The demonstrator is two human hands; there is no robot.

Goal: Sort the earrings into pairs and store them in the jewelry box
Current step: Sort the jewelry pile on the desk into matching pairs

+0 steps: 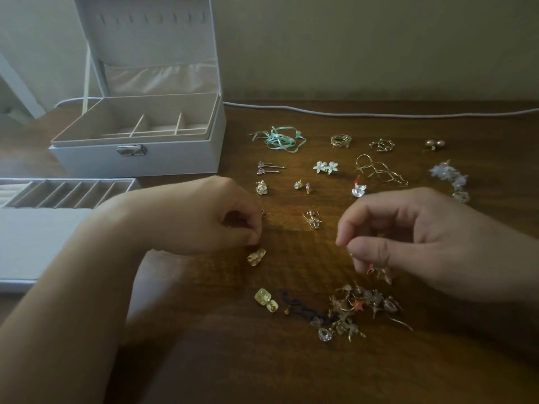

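White jewelry box (137,158) at counter's (291,374) far left corner, lid up; visible compartments look bare. Divided tray (67,193) beside it toward the near edge, slots bare. Sorted earring pairs (326,167) in rows mid-counter; tangled unsorted pile (358,310) near front edge. Right hand (423,243) grip pinched narrow on a dangling earring (379,272) above the pile. Left hand (204,217) curled, fingertips at gold earring (256,256); hold not discernible.

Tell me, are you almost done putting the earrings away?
Not yet. Many pairs are lined up on the table. The right hand lifts an earring from the tangled pile; the left hand touches a gold one. The jewelry box looks empty.
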